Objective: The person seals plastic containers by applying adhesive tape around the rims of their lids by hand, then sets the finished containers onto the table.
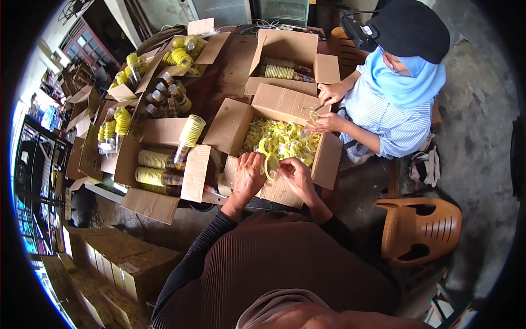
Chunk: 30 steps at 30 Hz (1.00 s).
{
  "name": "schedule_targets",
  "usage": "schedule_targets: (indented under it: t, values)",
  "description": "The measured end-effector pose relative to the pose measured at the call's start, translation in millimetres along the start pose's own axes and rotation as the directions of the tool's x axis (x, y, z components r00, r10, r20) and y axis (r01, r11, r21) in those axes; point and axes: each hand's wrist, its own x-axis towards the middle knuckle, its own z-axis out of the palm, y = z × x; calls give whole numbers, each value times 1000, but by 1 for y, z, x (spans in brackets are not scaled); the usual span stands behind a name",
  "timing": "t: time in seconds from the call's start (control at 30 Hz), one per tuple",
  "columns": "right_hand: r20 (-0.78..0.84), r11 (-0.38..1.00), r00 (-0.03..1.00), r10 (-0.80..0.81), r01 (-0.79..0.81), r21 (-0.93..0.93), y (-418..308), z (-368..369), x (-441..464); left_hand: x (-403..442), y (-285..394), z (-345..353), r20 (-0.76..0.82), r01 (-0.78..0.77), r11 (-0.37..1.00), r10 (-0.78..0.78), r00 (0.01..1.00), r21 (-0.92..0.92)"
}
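Between my two hands is a yellow plastic ring (267, 169), like a cup rim, held over the near side of an open cardboard box (280, 100). My left hand (249, 172) is closed at the ring's left side, back of the hand up. On the other side, my right hand (297, 176) pinches the ring's right edge with its fingertips. Whether a small tool is also in my fingers cannot be made out. Yellow and clear plastic scraps (285, 137) fill the box beneath.
To the left, a cardboard box (159, 131) holds stacked yellow-rimmed cups (156, 176). Another box (287, 41) with cup stacks stands behind. Opposite right, a co-worker (386, 104) handles a yellow strip with both hands. An orange plastic chair (422, 227) stands on the right.
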Motion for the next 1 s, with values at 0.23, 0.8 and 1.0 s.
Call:
schedule_targets:
  t: [0.23, 0.8, 1.0]
  values:
    - [52, 995, 994, 100, -100, 1, 8, -2, 2, -23, 10, 4, 84, 80, 996, -82, 993, 28]
    - [146, 980, 986, 81, -51, -194, 5, -27, 4, -21, 28, 16, 91, 32, 997, -25, 996, -71]
    - [117, 975, 990, 73, -47, -215, 18, -22, 4, -16, 31, 15, 131, 123, 976, -101, 986, -179]
